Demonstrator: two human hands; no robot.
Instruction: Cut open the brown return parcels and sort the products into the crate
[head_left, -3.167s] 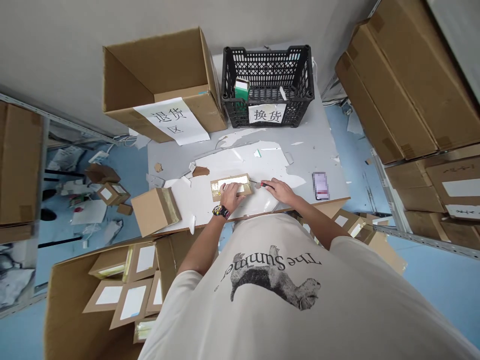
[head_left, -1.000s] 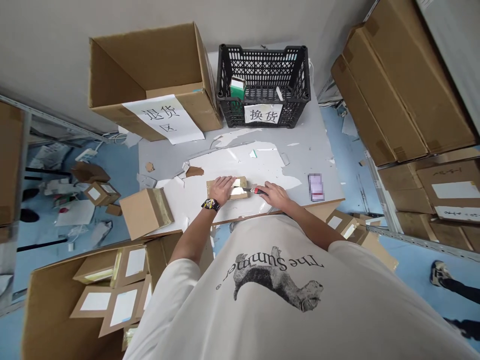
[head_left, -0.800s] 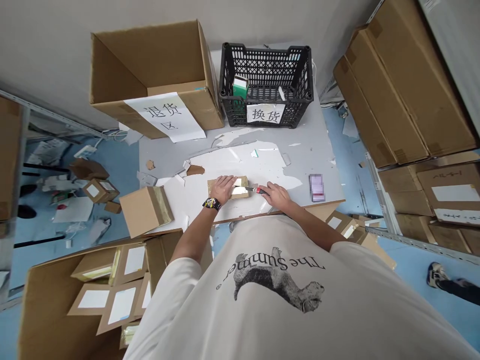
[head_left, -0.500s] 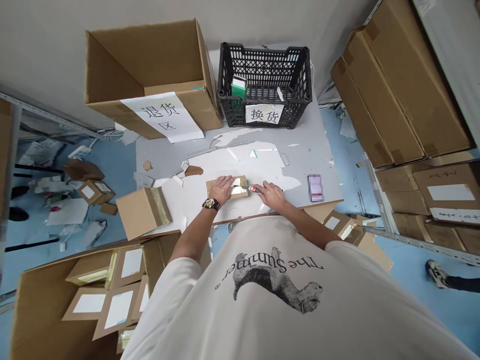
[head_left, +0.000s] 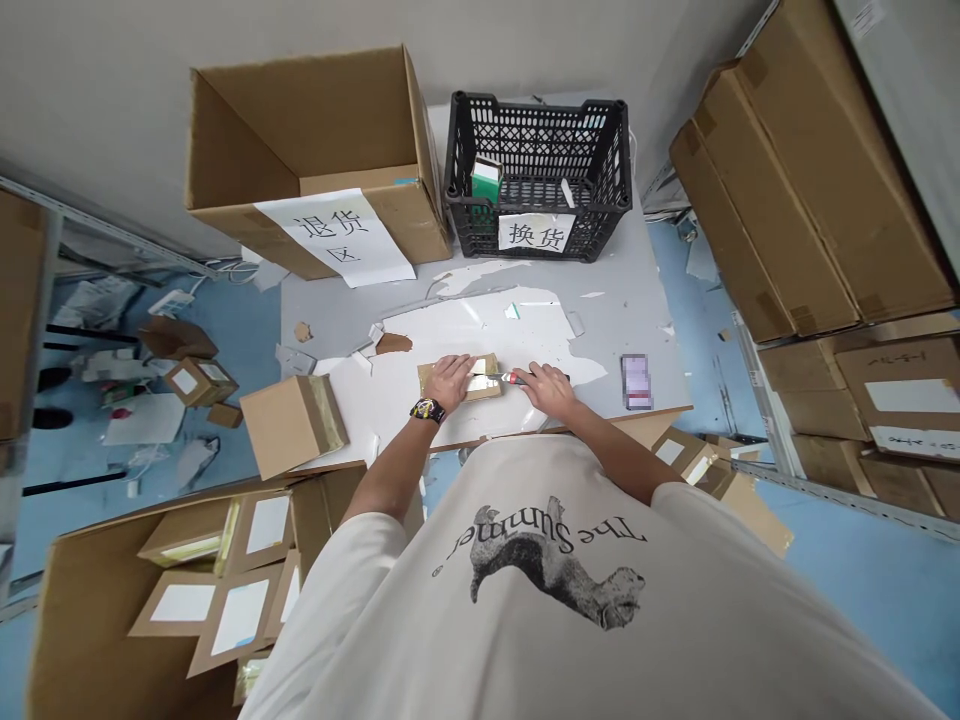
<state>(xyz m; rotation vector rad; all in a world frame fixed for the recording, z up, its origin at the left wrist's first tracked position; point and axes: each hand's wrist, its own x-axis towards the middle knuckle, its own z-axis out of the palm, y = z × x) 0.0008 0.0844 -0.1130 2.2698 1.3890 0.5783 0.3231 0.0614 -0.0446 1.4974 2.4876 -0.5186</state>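
Note:
My left hand [head_left: 448,380], with a watch on its wrist, lies over the left part of a small cardboard box [head_left: 489,388] and holds it on the table. The box bears a white label and shiny tape. In my right hand [head_left: 549,388] is a utility knife [head_left: 513,378] with a red and black handle. Its blade points left over the top of the box, close to my left fingers. Whether the blade has cut into the box I cannot tell.
At the back of the worn table [head_left: 600,340] stand a large open carton [head_left: 311,120] and a black plastic crate [head_left: 538,185]. A phone [head_left: 636,382] lies at the right, a cardboard box [head_left: 289,425] at the left. Bottom left, a big carton [head_left: 90,620] holds several parcels.
The whole view has shifted slightly, and a foot at the far right has left it. Both hands, the box and the knife keep nearly the same arrangement.

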